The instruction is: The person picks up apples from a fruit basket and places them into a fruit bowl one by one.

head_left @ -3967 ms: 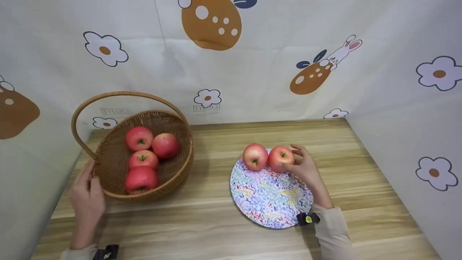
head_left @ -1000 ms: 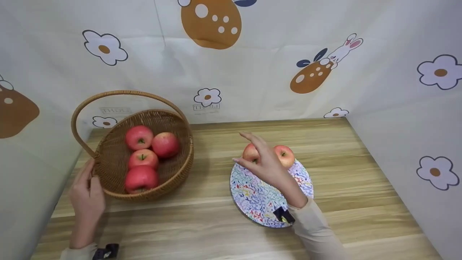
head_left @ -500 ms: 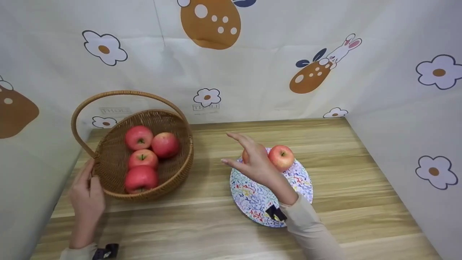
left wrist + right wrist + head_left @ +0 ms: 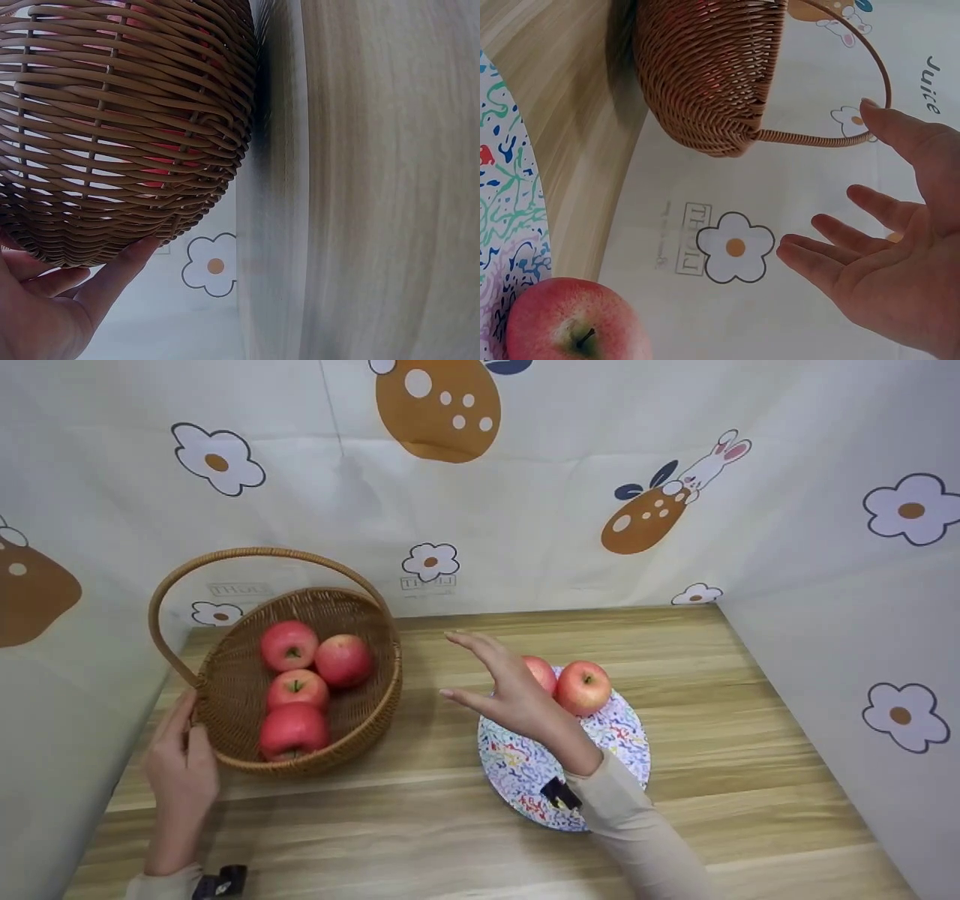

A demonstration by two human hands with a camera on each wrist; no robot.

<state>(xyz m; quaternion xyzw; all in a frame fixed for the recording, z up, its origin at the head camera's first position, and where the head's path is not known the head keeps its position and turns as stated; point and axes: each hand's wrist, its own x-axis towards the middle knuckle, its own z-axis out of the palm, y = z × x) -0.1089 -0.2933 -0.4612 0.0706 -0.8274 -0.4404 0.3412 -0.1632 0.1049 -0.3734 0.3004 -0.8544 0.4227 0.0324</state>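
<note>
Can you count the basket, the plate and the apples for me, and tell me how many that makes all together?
Basket: 1
Plate: 1
Apples: 6 (4 in the basket, 2 on the plate)
Total: 8

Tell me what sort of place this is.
Probably a staged tabletop booth, though the room beyond isn't shown: printed sheeting stands on three sides of a wood-grain tabletop, with a wicker basket holding apples and a patterned plate.
</note>
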